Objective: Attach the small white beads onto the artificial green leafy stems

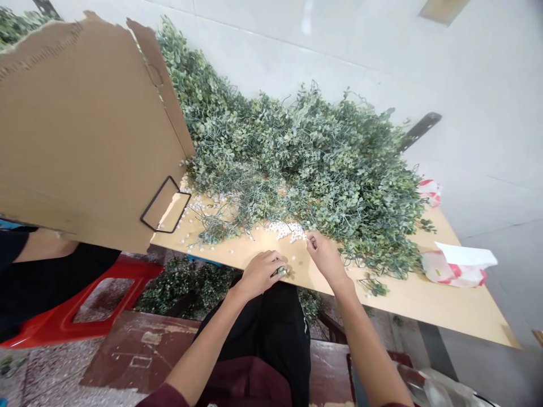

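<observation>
My left hand rests at the table's near edge, its fingers curled around a small green leaf sprig. To the right, my right hand has thumb and forefinger pinched together at the edge of a pile of small white beads. Whatever lies between those fingertips is too small to make out. Just beyond both hands spreads a large heap of artificial green foliage with thin stems. Loose white pieces are scattered on the tabletop left of the pile.
A big cardboard sheet stands at the left, beside a black wire frame. On the table's right lie red-and-white plastic wrappers. Another person sits at far left near a red stool. More foliage lies below the table.
</observation>
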### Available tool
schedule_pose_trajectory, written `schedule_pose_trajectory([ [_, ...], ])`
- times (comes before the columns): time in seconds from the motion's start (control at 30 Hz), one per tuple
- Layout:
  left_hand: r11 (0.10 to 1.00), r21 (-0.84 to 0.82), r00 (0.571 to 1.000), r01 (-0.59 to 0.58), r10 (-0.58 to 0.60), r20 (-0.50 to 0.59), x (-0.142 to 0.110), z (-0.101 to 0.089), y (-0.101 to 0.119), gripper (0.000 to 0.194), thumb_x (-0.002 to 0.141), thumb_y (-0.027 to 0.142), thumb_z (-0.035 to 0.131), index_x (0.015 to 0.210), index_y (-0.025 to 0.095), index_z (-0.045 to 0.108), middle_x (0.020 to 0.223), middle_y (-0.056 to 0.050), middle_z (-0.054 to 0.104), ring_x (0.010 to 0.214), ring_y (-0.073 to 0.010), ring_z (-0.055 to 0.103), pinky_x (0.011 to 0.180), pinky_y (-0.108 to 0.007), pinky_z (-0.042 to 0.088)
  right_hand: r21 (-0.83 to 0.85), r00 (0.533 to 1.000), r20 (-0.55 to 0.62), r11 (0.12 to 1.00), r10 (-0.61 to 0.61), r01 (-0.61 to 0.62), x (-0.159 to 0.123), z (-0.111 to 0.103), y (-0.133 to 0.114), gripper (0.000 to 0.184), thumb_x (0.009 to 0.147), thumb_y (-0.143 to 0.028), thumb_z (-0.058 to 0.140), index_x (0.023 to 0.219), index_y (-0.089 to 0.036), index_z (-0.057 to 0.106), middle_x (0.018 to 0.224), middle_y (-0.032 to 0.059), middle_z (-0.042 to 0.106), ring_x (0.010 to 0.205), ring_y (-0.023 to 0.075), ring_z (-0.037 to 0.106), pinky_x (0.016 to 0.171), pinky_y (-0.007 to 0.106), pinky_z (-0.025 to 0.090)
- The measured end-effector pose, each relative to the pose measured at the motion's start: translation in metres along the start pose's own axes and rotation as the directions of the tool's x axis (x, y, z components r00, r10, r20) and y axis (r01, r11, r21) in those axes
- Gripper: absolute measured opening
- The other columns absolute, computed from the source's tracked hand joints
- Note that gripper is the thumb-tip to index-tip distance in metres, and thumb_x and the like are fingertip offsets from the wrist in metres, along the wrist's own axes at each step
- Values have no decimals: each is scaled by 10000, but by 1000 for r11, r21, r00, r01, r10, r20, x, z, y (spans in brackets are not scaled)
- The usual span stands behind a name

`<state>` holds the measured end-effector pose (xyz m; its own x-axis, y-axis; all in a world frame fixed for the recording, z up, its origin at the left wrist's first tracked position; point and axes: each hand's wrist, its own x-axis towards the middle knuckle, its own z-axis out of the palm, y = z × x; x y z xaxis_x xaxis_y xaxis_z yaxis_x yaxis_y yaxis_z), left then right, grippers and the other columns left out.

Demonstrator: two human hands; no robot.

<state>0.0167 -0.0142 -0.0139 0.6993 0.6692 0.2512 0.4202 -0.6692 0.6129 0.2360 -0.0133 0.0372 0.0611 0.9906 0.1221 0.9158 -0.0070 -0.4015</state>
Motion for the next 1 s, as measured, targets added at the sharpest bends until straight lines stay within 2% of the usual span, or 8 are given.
schedule_pose_trajectory([
  [0.13,997,-55,998,57,-59,-36,-1,3,-1,211,948,383,513,1013,212,616,1040,-52,653,976,-219,575,856,-320,412,107,996,-78,994,33,-25,-8,-7,7,134,861,-230,494,880,-202,624,706,33,636,651,192,577,652,288,400],
  [0.23,983,-94,986,156,-161,-52,-2,5,-2,262,965,407,467,1052,212,619,967,-51,674,904,-216,596,820,-312,434,321,993,-91,946,76,-43,-18,-6,3,171,868,-337,553,820,-199,642,745,49,663,683,202,610,683,313,456],
  [0.3,980,-108,983,168,-175,-58,-2,5,-2,270,967,387,465,1118,222,615,975,-56,680,896,-217,601,819,-312,442,549,995,-10,832,102,-80,-27,0,-3,201,851,-387,603,830,-194,655,736,48,671,679,204,629,675,322,489],
  [0.43,986,-136,991,93,-104,-78,-2,2,-3,243,945,312,521,1151,232,621,1012,-61,679,938,-223,580,837,-319,446,861,975,205,456,90,-223,-43,18,-15,221,798,-399,704,880,-195,679,750,44,708,698,200,672,676,324,528],
  [0.53,983,-163,991,84,-99,-89,-1,-1,-4,189,948,288,514,1041,199,654,942,-64,669,908,-214,564,813,-313,446,923,952,282,236,120,-303,-50,33,-17,223,762,-373,756,882,-201,682,774,37,723,667,174,678,650,297,529],
  [0.63,970,-220,986,101,-127,-107,-1,-5,-3,234,970,322,470,981,182,657,891,-67,652,872,-202,553,797,-311,440,935,937,326,103,124,-339,-53,42,-18,217,741,-345,785,853,-186,688,771,35,714,626,144,657,639,276,526],
  [0.83,934,-350,986,76,-123,-113,-3,-15,-1,255,970,336,473,887,166,645,838,-58,614,846,-187,528,787,-297,420,914,912,406,-23,51,-406,-57,47,-31,184,748,-327,784,797,-176,691,695,5,650,543,105,567,536,241,506],
  [1.0,917,-394,985,64,-121,-121,-4,-18,-2,250,961,332,489,843,165,633,811,-49,597,824,-178,510,759,-283,413,912,913,406,-75,31,-403,-56,51,-37,156,769,-307,769,800,-170,699,692,2,621,547,91,533,490,210,503],
])
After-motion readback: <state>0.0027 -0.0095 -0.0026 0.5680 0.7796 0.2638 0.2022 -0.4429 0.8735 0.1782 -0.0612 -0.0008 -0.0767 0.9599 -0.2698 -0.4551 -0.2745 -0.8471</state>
